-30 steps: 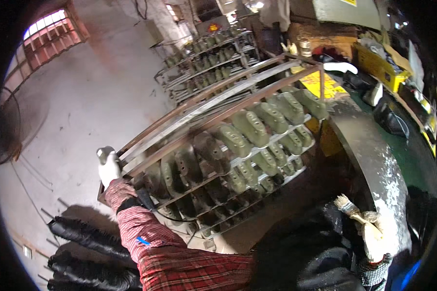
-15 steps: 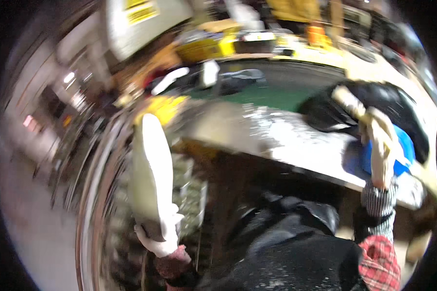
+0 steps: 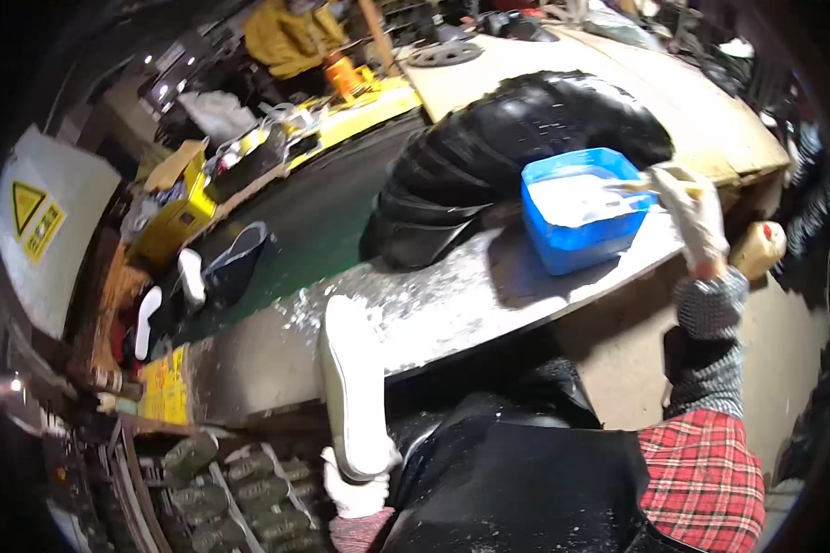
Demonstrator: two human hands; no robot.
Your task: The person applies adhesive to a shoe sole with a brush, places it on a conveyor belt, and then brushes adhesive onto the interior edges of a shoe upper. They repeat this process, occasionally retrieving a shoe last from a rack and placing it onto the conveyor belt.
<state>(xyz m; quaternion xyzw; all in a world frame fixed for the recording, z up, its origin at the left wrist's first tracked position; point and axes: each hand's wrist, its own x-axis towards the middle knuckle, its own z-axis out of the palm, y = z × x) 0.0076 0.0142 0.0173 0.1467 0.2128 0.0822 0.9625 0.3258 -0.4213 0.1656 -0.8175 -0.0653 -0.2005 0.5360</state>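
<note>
My left hand (image 3: 355, 490), in a white glove, is closed round the heel end of a shoe (image 3: 355, 392). The shoe is held upright, its white sole facing right and an olive side showing. On the right, my gloved right hand (image 3: 694, 221) is closed on a brush (image 3: 632, 187), mostly hidden by the fingers. The brush reaches over the rim of a blue tub (image 3: 576, 247) and touches the white paste (image 3: 567, 198) inside. The tub stands on the white-smeared bench edge (image 3: 433, 318).
A curved row of overlapping glossy black pieces (image 3: 516, 129) lies behind the tub. Across the green belt (image 3: 309, 244) are white soles (image 3: 192, 276) and a yellow box (image 3: 171, 221). Several olive shoes (image 3: 258, 493) sit on a rack at lower left. A warning-signed panel (image 3: 51, 230) stands left.
The view has swung right, bringing the blue tub nearer the middle. My right hand has brought the brush to the tub's paste. My left hand keeps its hold on the shoe.
</note>
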